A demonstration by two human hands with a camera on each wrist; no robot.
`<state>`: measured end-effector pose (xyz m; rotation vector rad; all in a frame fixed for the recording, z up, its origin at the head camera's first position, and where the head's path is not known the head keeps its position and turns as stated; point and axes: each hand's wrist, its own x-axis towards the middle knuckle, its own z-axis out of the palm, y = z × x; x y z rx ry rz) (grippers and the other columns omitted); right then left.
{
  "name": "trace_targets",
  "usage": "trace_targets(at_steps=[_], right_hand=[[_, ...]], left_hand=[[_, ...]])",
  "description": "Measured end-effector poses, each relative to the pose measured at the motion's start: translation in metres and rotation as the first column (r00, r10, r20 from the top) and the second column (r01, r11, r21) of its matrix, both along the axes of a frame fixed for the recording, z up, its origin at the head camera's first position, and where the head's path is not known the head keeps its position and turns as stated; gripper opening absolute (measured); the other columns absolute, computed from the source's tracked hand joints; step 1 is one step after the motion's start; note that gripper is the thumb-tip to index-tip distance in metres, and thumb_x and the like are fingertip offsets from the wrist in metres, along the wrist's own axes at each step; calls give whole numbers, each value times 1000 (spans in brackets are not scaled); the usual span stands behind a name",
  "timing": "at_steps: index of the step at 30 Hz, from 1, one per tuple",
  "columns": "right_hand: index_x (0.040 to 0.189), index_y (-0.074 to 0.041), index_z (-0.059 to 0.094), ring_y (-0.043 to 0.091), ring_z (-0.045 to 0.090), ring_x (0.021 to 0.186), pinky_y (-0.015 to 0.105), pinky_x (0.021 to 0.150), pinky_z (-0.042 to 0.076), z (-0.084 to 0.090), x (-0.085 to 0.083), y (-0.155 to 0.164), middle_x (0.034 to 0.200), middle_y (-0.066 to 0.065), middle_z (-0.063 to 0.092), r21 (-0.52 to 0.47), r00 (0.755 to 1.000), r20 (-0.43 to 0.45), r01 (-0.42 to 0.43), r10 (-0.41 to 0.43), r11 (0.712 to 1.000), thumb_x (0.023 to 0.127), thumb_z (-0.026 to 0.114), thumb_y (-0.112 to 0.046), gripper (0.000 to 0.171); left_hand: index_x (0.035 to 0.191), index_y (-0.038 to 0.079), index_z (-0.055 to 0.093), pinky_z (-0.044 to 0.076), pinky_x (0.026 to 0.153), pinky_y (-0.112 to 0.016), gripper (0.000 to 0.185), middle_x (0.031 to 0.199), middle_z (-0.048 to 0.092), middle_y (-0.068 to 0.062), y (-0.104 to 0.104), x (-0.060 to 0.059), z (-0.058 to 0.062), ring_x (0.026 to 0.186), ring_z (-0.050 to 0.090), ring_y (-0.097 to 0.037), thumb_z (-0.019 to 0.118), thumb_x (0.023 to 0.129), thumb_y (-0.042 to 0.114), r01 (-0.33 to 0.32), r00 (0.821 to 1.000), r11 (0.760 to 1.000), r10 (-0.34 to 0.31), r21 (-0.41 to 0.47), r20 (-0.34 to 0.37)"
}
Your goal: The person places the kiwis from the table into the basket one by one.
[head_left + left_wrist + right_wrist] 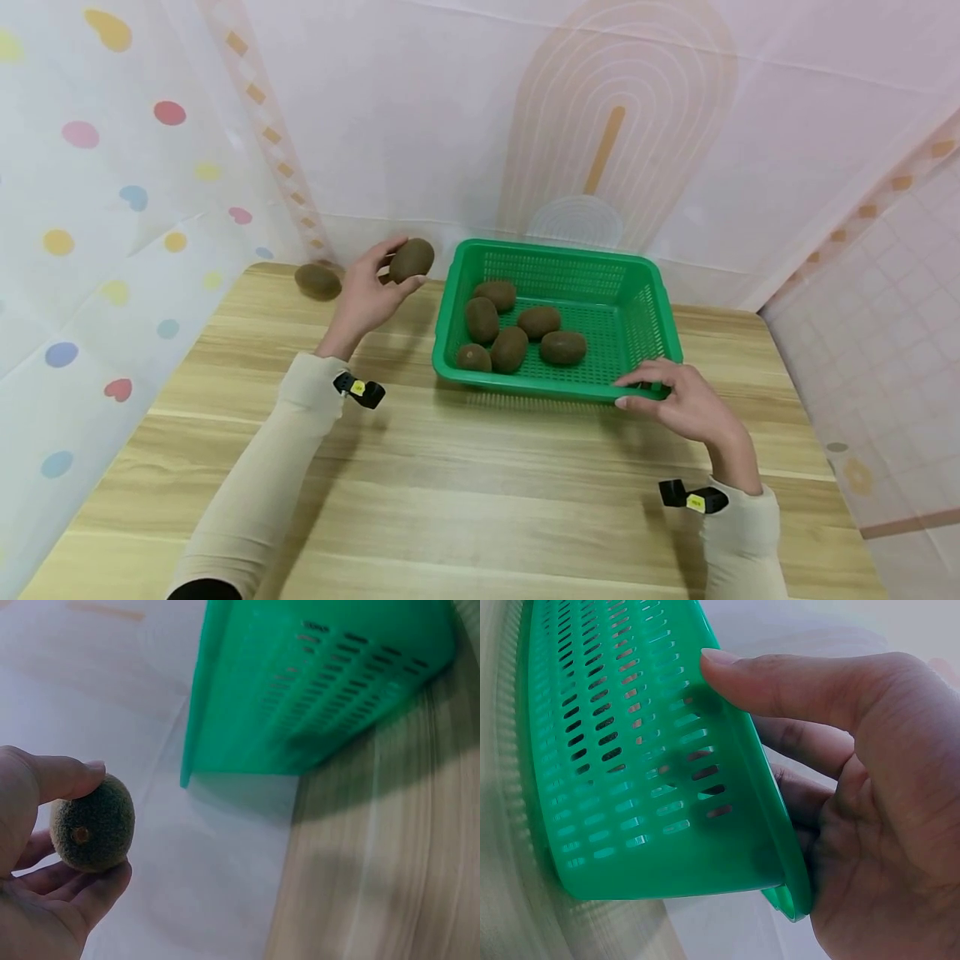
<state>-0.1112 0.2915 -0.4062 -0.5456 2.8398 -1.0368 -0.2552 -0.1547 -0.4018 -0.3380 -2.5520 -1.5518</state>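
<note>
Between thumb and fingers, my left hand point(372, 292) holds a brown kiwi point(412, 261) above the table, just left of the green basket point(525, 385). The left wrist view shows the same kiwi point(94, 825) end-on, the thumb on one side and fingers under it. My right hand point(686, 402) grips the basket's near rim at its right corner. In the right wrist view the thumb point(780, 686) lies outside the slotted wall and the other fingers reach over the rim. Several kiwis point(509, 348) lie in the basket, mostly in its left half.
Another kiwi point(318, 282) rests on the table's far left corner, behind my left wrist. The wooden table point(480, 492) ends at a patterned cloth backdrop point(420, 125) that stands behind it and along both sides.
</note>
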Motion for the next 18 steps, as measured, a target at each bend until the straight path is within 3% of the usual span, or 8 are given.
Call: trace_targets(at_steps=[18], right_hand=[[107,-24,81,15,55,99,39,88,46,1,0,-1,101,-6,75,7,1000,0,-1,1,1000,92,79,-22,16]], left_hand=[[150,11,52,52,107,-53,65,150,54,-12,41,12,26,135,54,-32,79,91,15,107,992,994,-107,2,-72]])
